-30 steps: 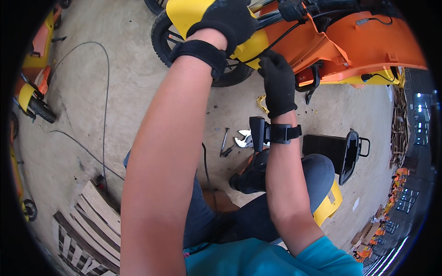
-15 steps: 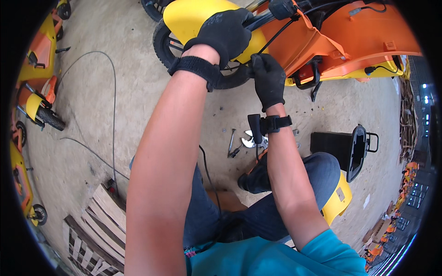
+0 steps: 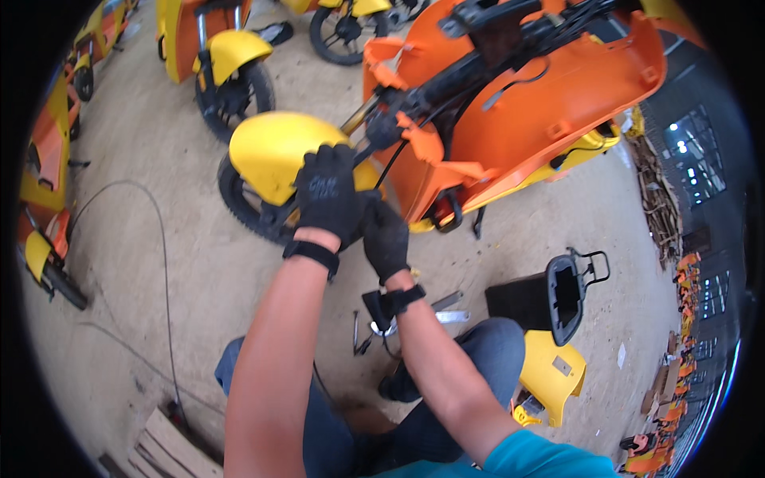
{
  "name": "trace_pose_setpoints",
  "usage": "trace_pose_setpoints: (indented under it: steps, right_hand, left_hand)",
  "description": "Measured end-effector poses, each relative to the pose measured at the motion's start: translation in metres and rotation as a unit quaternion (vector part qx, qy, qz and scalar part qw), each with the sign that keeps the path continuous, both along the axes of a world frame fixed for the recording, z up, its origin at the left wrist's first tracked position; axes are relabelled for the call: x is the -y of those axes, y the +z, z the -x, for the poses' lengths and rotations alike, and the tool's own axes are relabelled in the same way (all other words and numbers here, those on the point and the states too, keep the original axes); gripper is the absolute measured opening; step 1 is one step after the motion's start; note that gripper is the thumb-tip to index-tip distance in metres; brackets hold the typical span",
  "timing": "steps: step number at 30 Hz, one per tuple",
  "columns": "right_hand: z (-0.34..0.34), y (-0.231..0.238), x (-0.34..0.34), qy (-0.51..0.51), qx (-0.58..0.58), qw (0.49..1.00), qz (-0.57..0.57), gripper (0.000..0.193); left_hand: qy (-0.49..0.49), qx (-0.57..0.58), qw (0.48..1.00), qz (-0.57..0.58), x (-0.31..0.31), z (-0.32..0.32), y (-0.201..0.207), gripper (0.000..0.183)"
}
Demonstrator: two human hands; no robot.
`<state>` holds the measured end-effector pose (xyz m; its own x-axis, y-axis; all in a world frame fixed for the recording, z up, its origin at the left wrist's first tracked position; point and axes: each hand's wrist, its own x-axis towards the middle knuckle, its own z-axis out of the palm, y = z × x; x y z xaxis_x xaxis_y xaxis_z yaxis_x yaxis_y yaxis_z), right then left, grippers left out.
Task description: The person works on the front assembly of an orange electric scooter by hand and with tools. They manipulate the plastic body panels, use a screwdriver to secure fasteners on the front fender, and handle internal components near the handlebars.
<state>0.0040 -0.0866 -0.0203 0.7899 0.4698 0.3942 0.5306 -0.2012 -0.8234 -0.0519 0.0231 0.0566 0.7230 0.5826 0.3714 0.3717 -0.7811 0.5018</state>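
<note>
Yellow fender [image 3: 275,151] shows beside left hand [image 3: 327,193] and right hand [image 3: 386,239], now closer together, both curled, hold unclear.

Whatever's in L hand [image 3: 327,195] & R hand [image 3: 386,241]: hidden, can't tell. Wheel [image 3: 243,209] pt. hidden by fender [image 3: 279,150]. Slats [image 3: 170,448] cut off, near-L corner of floor [image 3: 119,263]. Orange shapes [image 3: 687,295], floor's R edge, too sm. to ID.

matt black cloth gloves [image 3: 327,195], glossy yellow plastic fender [image 3: 275,147], smooth orange plastic panel [image 3: 574,88], shiny metal wrench [image 3: 453,317], rough wooden slats [image 3: 169,448]
</note>
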Motion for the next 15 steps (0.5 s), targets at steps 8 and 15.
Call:
trace_pose_setpoints:
  steps: [8, 15]
  right_hand:
    - [-0.010, 0.204, 0.041, 0.119, -0.173, 0.976, -0.058, 0.024]
    - [-0.116, 0.358, 0.049, 0.046, -0.024, 0.992, -0.117, 0.024]
  left_hand:
    - [0.021, 0.034, 0.999, -0.027, 0.000, -0.002, -0.008, 0.058]
    - [0.056, -0.001, 0.998, -0.005, 0.003, -0.001, 0.007, 0.057]
